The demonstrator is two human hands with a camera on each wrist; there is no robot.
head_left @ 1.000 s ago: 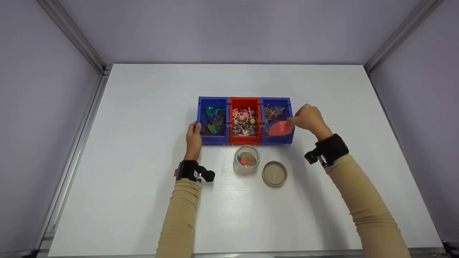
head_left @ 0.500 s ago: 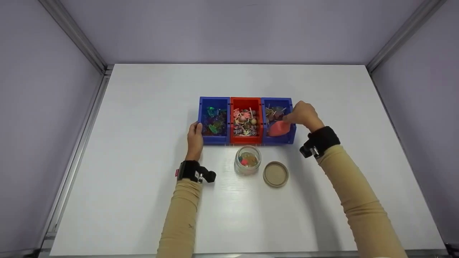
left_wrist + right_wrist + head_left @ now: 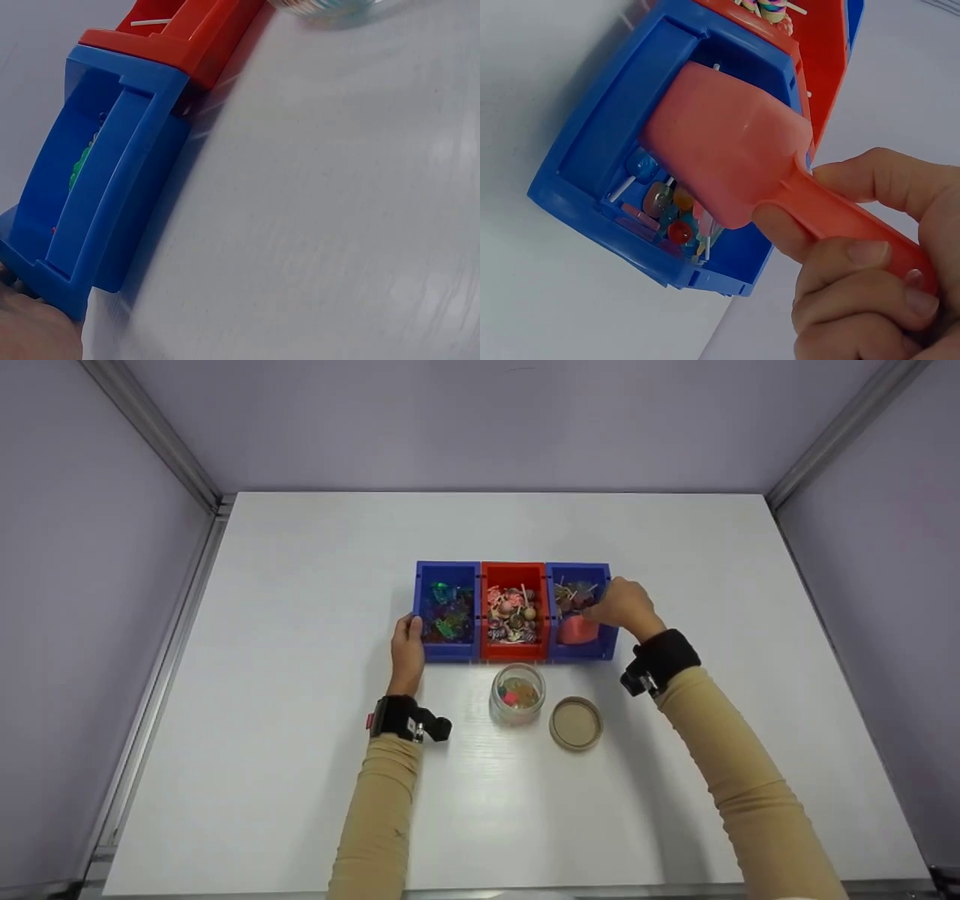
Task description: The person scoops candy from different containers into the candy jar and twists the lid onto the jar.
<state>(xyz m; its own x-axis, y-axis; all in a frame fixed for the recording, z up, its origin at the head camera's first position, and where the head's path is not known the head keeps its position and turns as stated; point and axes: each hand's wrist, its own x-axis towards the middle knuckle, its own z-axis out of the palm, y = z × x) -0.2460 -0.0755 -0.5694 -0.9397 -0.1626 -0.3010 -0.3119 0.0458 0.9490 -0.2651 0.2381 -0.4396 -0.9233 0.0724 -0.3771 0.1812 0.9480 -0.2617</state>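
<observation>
Three bins stand in a row on the white table: a left blue bin (image 3: 445,611) of shiny wrapped sweets, a red bin (image 3: 513,611) of lollipops, and a right blue bin (image 3: 581,607) of lollipops. My right hand (image 3: 624,606) grips the handle of a pink scoop (image 3: 577,630), whose bowl sits inside the right blue bin (image 3: 615,142). In the right wrist view the pink scoop (image 3: 735,157) lies over the lollipops (image 3: 664,202). My left hand (image 3: 406,649) rests against the left blue bin's outer side (image 3: 90,225), fingers straight.
A small glass jar (image 3: 516,695) with a few sweets stands in front of the red bin. Its tan lid (image 3: 575,724) lies flat to the right of it. Grey walls surround the table (image 3: 300,780) on three sides.
My right hand has moved left and lowered the pink scoop deeper into the right blue bin. The left hand and the bins have stayed in place.
</observation>
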